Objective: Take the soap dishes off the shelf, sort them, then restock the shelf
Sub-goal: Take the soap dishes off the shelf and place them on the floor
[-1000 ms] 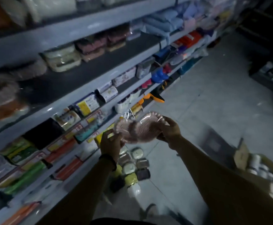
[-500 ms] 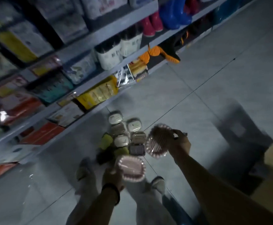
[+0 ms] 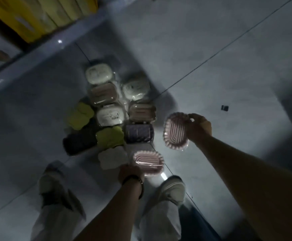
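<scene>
Left hand (image 3: 130, 171) fingers grip 1 pink soap dish (image 3: 148, 161); right hand (image 3: 198, 127) fingers grip the other pink dish (image 3: 176, 133). Wrapped dishes (image 3: 110, 115) cluster on the floor (image 3: 211, 66) left of the right fingers, with open tile to their right.

I count two pink scalloped dishes (image 3: 148, 161) (image 3: 176, 133), three white dishes (image 3: 98, 74) (image 3: 135, 87) (image 3: 110, 114), two tan dishes (image 3: 103, 93) (image 3: 141, 111) and one dark purple dish (image 3: 138, 133). Also two yellow-green dishes (image 3: 81, 115) (image 3: 109, 138), one black dish (image 3: 79, 143) and one pale dish (image 3: 112, 158) with a wavy edge. Total I log: twelve.
</scene>
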The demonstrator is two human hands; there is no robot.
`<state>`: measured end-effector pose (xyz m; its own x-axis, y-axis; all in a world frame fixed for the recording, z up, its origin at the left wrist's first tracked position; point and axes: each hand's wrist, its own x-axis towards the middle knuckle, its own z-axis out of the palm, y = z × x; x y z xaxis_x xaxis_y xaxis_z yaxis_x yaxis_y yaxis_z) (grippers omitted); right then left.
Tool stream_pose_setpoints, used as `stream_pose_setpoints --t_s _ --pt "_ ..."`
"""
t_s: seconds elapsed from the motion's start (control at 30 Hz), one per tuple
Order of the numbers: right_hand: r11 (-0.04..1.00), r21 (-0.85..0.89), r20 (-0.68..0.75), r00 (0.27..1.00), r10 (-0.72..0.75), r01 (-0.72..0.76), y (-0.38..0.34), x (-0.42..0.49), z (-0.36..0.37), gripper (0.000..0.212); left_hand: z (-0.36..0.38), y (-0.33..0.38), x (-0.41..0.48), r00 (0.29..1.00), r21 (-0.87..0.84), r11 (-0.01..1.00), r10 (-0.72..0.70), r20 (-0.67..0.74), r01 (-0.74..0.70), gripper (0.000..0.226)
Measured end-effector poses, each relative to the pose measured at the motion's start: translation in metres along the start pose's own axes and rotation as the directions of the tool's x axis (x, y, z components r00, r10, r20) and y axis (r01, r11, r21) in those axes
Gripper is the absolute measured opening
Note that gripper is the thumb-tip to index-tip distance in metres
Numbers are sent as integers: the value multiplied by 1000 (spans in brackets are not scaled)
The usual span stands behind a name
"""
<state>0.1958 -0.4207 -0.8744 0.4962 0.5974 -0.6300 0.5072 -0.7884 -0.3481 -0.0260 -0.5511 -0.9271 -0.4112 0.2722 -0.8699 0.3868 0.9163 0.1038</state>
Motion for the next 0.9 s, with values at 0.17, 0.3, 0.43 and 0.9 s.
stream_pose_setpoints --t_s 0.17,0.3,0.43,0.9 --pt "996 -80 10 999 -43 43 13 50 37 31 47 -2 44 998 131 989 -61 -4 61 47" --pt "993 -103 -15 999 -52 50 9 70 54 31 62 5 56 999 120 992 -45 -10 45 52" --pt "996 -93 0 1000 2 -2 9 80 62 47 68 9 56 1000 112 994 13 -13 -11 49" --pt "700 -559 303 896 -326 444 17 5 51 45 35 33 10 952 397 872 306 13 -286 50"
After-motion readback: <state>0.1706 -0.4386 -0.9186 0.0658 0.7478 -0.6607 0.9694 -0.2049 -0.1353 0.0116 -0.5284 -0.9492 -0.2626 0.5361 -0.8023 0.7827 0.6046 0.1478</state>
